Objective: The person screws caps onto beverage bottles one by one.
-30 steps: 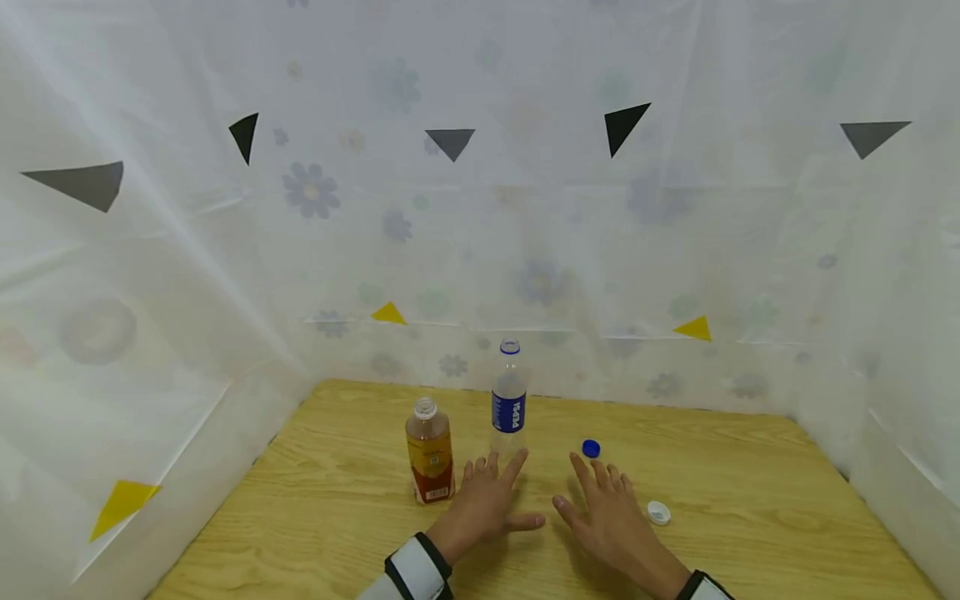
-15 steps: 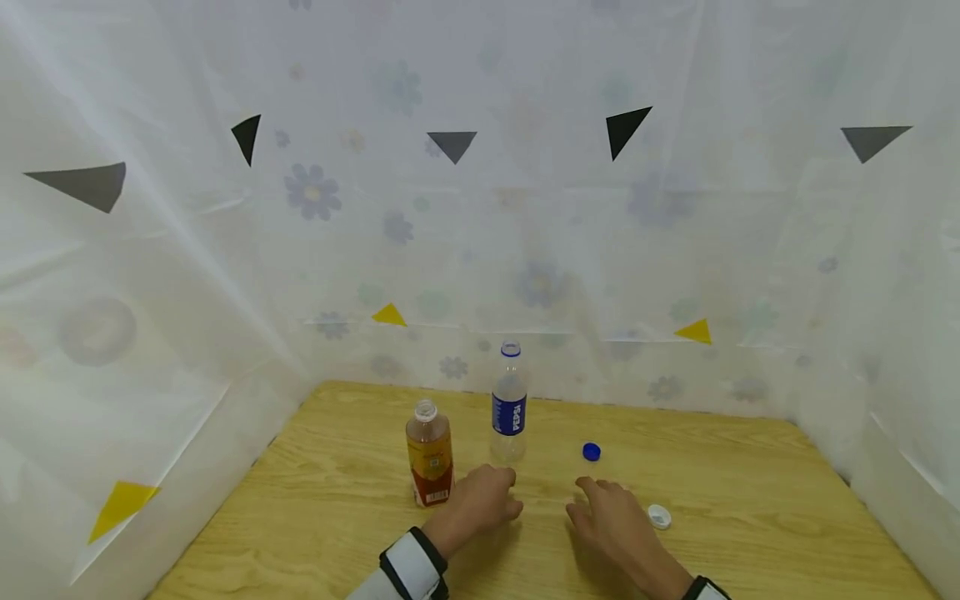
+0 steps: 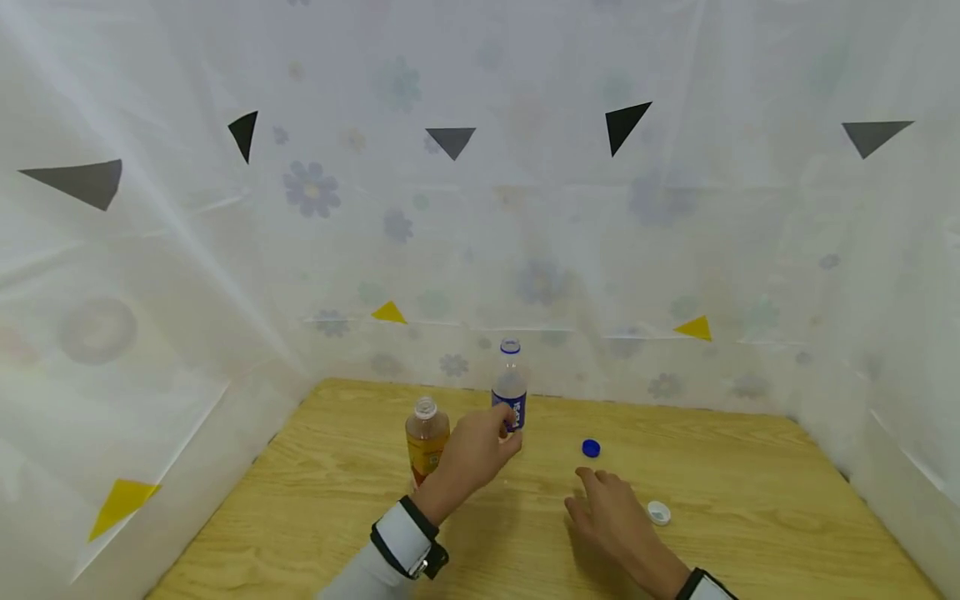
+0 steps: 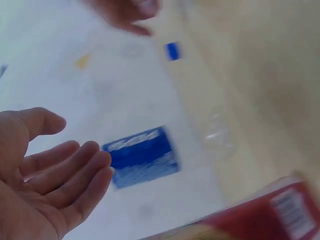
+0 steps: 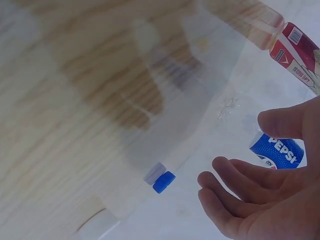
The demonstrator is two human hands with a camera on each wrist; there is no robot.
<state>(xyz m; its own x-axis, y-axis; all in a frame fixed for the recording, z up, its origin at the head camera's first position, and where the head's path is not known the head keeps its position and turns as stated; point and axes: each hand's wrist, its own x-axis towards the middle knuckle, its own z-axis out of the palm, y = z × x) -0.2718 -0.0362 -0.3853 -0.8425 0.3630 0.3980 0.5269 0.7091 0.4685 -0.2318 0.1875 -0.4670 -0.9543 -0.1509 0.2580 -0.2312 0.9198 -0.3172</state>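
My left hand point(image 3: 472, 450) is raised in front of the Pepsi bottle point(image 3: 510, 383), its fingers loosely bent with nothing between them in the left wrist view. That clear bottle stands upright and uncapped, its blue label partly covered by the hand. Left of it is an uncapped bottle with a yellow and red label point(image 3: 426, 442), partly behind the left wrist. My right hand point(image 3: 618, 525) hovers low over the table with relaxed fingers and holds nothing. Beyond its fingertips lies a blue cap point(image 3: 591, 448); a white cap point(image 3: 658, 512) lies to its right.
The wooden table point(image 3: 750, 500) is enclosed by white flower-patterned sheeting point(image 3: 540, 208) at the back and sides. Black, grey and yellow triangles are stuck on the sheeting.
My left hand drew back and bent its fingers, then rose and moved forward to the Pepsi bottle. The right hand pulled back slightly from the blue cap. Bottles and caps stayed in place.
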